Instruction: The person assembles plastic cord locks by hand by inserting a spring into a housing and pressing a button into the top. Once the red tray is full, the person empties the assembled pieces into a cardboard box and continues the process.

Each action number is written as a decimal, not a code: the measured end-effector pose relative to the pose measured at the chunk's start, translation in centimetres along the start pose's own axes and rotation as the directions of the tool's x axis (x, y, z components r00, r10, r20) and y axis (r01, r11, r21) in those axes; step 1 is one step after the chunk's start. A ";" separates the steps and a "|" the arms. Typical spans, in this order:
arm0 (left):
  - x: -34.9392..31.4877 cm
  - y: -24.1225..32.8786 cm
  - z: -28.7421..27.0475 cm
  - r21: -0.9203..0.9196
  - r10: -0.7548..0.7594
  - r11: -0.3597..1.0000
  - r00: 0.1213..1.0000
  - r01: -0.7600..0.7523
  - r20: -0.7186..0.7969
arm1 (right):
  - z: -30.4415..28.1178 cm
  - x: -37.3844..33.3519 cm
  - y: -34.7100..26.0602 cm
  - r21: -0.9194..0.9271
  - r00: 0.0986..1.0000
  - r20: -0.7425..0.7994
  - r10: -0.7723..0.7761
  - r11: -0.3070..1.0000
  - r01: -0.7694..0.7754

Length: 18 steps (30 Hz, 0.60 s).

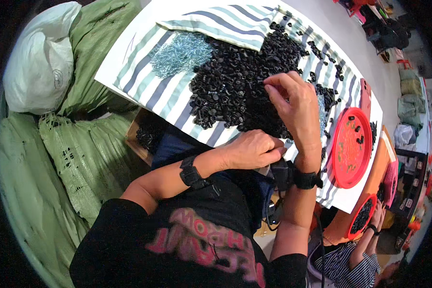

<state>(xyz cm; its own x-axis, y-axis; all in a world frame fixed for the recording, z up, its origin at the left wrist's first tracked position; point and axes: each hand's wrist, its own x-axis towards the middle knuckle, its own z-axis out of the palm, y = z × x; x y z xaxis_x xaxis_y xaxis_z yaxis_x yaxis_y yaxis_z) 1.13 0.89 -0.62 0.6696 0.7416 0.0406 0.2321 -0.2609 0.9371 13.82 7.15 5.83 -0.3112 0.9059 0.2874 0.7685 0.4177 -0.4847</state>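
Note:
A large heap of small black plastic parts (240, 72) lies on a striped cloth (173, 101). Over the right side of this heap is my right hand (295, 103), raised, with thumb and forefinger pinched together; whatever sits at the fingertips is too small to make out. My left hand (254, 148) rests lower, by the near edge of the cloth, fingers curled together, and their contents are hidden. Beside the heap at the far left is a pile of small shiny bluish pieces (181, 54). Both wrists wear black straps.
A red round tray (353, 149) with a few black and small shiny pieces stands at the table's right. Big green sacks (19, 192) and a white sack (41, 57) crowd the left. At lower right, another person's hands (377, 216) are near a red bowl of black parts (361, 217).

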 end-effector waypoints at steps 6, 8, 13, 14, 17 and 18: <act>0.2 -1.2 0.2 -0.565 -0.067 0.824 0.982 -0.047 -0.179 | 1.4 4.9 -1.0 0.052 0.983 0.068 -0.171 0.984 0.168; 0.1 -1.8 0.3 -0.532 -0.033 0.840 0.971 -0.103 -0.239 | 2.2 6.1 -1.3 0.075 0.981 0.073 -0.181 0.982 0.175; 0.2 -1.8 0.7 -0.765 -0.136 0.627 0.946 -0.147 -0.294 | 4.0 8.2 -2.0 -0.031 0.958 0.187 -0.215 0.974 0.225; 0.1 -1.8 0.7 -0.813 -0.156 0.558 0.941 -0.166 -0.300 | 4.4 8.6 -2.3 -0.062 0.950 0.215 -0.226 0.968 0.244; -0.2 -1.3 0.1 -0.855 -0.223 0.498 0.933 -0.142 -0.284 | 5.9 9.3 -2.2 -0.175 0.918 0.218 -0.333 0.912 0.372; -0.4 -0.9 0.0 -0.935 -0.351 0.342 0.911 -0.090 -0.215 | 6.2 9.6 -2.4 -0.279 0.897 0.259 -0.357 0.862 0.423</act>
<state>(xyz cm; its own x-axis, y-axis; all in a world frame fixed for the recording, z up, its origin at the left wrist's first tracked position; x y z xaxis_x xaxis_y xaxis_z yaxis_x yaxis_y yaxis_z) 0.64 0.82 -1.44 0.3769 0.9005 -0.2168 -0.6407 0.4225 0.6411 5.55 15.32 4.63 -0.6985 0.6819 0.2172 0.6865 0.7242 -0.0660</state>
